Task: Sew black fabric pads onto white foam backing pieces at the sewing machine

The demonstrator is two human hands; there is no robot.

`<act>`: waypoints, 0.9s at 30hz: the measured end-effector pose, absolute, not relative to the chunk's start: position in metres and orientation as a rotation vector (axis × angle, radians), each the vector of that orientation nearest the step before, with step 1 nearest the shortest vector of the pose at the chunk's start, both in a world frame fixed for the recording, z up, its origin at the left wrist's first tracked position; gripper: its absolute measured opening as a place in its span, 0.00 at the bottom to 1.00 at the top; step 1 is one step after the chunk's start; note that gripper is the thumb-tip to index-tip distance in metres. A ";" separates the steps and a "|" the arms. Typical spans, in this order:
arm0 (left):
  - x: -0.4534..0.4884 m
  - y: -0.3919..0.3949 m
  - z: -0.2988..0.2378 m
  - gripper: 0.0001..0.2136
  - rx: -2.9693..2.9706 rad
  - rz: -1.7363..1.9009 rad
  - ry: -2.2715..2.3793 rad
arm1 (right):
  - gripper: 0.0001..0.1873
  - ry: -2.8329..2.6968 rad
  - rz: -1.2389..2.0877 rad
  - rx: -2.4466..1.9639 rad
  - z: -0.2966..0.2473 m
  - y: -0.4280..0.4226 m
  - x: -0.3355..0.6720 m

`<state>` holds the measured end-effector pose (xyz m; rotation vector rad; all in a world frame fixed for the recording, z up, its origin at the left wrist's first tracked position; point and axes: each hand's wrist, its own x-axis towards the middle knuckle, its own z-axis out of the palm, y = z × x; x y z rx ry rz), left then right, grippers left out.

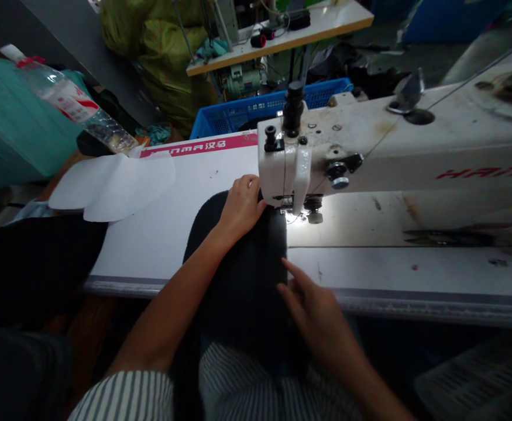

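A black, round-edged piece of fabric (247,275) lies partly on the sewing machine table and hangs over its front edge toward my lap. My left hand (243,204) rests on top of it, fingers laid down and slightly bent, just left of the presser foot (285,209). Lower down, my right hand (311,304) has the fabric's right edge between thumb and fingers; its lower fingers are partly hidden. The white sewing machine (347,146) stands over the fabric's far end, its lamp lighting the spot beside the needle.
White rounded sheets (115,184) lie on the table's left, near a leaning plastic bottle (75,99). Dark scissors-like tools (453,237) lie under the machine arm. Behind are a blue crate (238,114) and another sewing table (282,44). Dark fabric (36,263) is piled at left.
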<state>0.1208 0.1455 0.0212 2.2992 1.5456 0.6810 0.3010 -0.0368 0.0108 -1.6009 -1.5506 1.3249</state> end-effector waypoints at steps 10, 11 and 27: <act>0.082 -0.095 0.006 0.26 2.714 0.605 1.182 | 0.25 -0.846 1.809 -1.297 -0.006 -0.093 0.295; 0.083 -0.103 -0.001 0.16 2.753 0.699 1.241 | 0.25 -0.826 1.818 -1.280 -0.008 -0.096 0.294; 0.083 -0.100 -0.006 0.11 2.983 0.817 1.100 | 0.31 -0.851 1.516 -1.438 -0.021 -0.119 0.311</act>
